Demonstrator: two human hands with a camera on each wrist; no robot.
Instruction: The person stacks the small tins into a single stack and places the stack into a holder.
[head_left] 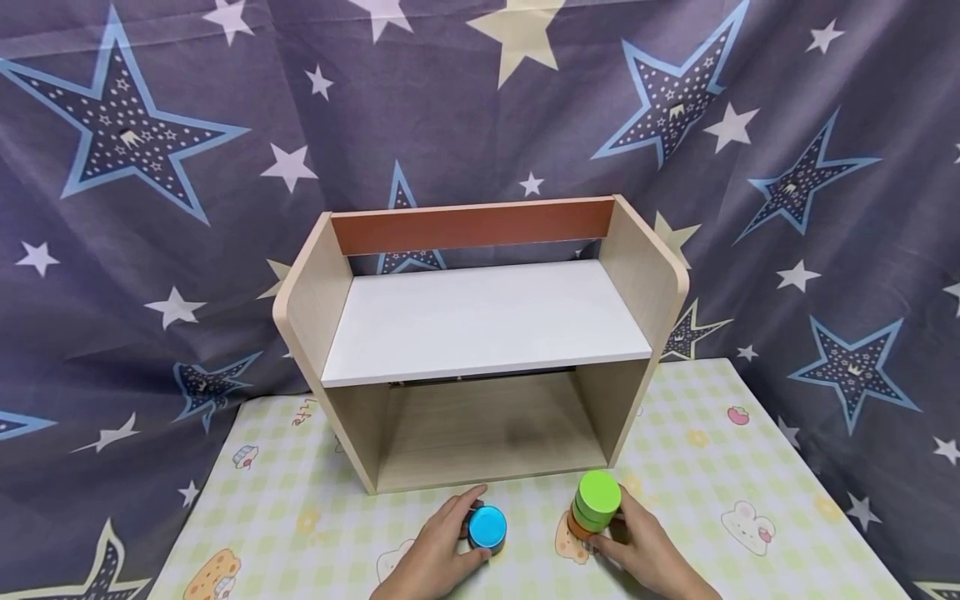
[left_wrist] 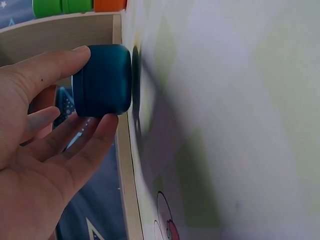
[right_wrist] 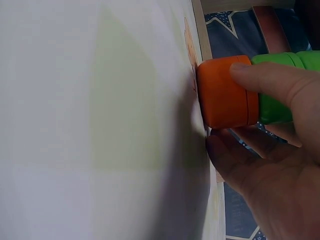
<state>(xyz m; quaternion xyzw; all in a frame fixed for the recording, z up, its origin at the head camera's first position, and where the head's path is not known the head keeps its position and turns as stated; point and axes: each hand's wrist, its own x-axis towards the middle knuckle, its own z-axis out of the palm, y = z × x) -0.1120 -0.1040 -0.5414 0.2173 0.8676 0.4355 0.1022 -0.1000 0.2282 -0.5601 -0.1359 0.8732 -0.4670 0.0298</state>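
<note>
Pinching a blue canister [head_left: 488, 527], the left hand [head_left: 442, 548] holds it low before the shelf unit [head_left: 487, 321]; the right hand [head_left: 651, 550], nearby, clasps the orange canister [right_wrist: 224, 95] beneath a green canister [head_left: 598, 498], where a level grip should best keep that stack upright.

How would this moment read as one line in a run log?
left hand: grips blue lidded canister | right hand: grips orange lidded canister | green lidded canister: on orange one | two-tier shelf: beyond hands
</note>
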